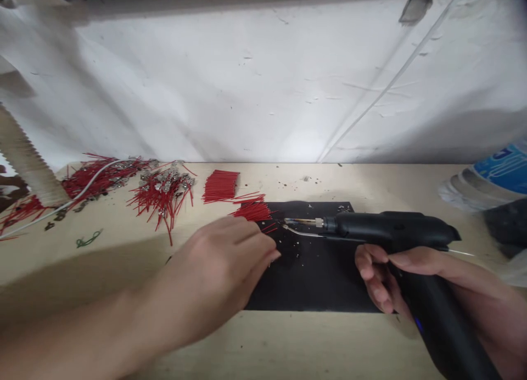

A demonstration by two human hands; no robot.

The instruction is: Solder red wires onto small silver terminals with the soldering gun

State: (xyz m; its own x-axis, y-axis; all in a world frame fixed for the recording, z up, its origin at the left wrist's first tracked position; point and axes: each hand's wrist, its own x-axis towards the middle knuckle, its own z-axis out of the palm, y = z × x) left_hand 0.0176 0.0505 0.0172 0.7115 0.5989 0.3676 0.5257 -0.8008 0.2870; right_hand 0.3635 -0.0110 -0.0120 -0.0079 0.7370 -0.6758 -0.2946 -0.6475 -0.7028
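My right hand (411, 270) is wrapped round the handle of a black soldering gun (382, 226). The gun's tip and a thin curved metal feed tube point left over a black mat (313, 281). Left of the tip, my left hand (234, 253) is closed in a pinch above the mat's left part. What its fingers hold, if anything, is hidden from me. Just beyond those fingers a small bunch of red wires (252, 211) lies across the mat's back left corner. Behind it sits a neat stack of red wires (221, 185).
At the left lie a heap of red wires with metal tabs (162, 190) and a larger pile (94, 177), crossed by a white cable (88, 186). A ribbed hose (28, 155) stands far left, near a green wire (89, 238). A blue-labelled bottle (489, 174) is at the right.
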